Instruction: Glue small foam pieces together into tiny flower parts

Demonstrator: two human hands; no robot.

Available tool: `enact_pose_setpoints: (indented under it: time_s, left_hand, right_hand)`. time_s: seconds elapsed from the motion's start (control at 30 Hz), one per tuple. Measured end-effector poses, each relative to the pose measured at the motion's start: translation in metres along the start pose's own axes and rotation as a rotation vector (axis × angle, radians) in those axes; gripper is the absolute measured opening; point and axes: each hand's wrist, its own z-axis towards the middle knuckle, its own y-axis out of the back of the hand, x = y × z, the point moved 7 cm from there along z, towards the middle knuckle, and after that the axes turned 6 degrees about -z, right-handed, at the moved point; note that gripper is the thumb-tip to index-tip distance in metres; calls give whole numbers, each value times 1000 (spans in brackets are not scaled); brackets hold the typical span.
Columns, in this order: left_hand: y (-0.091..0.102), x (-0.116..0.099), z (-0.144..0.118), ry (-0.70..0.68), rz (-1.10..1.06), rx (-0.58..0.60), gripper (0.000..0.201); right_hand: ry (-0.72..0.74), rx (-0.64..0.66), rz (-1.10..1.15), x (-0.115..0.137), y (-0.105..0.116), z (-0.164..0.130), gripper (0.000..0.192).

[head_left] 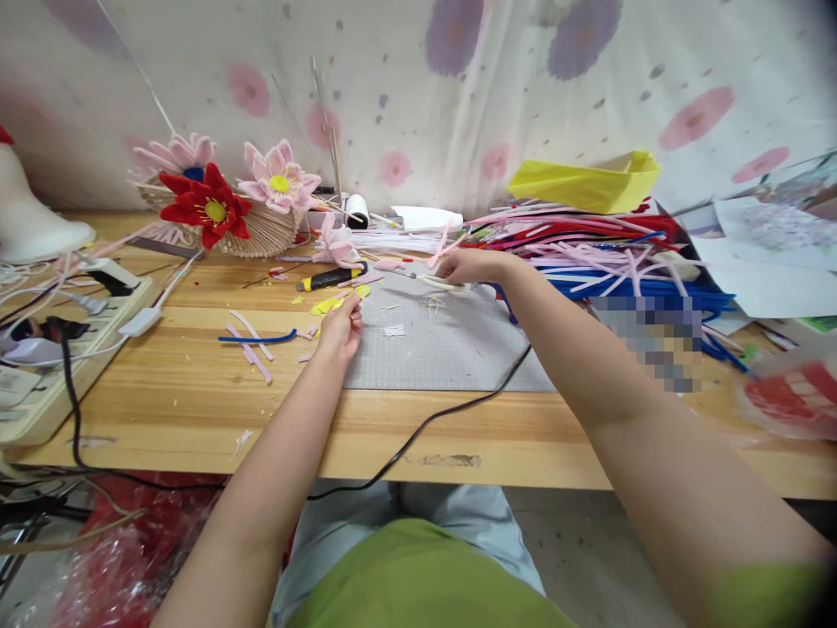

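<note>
Head view: left hand [340, 329] pinches a yellow scrap [327, 305] at the cutting mat [445, 349].
Far right, right hand [472, 264] closes on pale scissors [437, 282]; trimming seems underway, needing careful alignment.

We see a red flower [207, 208] and pink flower [279, 183] on a woven basket [261, 234], a yellow box [588, 183], a power strip [58, 349], our black cable [425, 427] crossing the wooden table [196, 401].
</note>
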Motion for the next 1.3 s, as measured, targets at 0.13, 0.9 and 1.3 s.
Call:
enact_pose_setpoints:
  time_s: [0.13, 0.9, 1.3]
  left_hand:
    - [-1, 2, -3, 50, -38, -11, 17]
    - [-2, 6, -6, 47, -100, 36, 19]
    - [-1, 5, -7, 33, -133, -18, 21]
  right_hand:
    - [53, -109, 290, 7, -7, -17, 29]
    - [-25, -354, -200, 57, -45, -37, 49]
    - [-38, -354, -296, 73, -44, -38, 54]
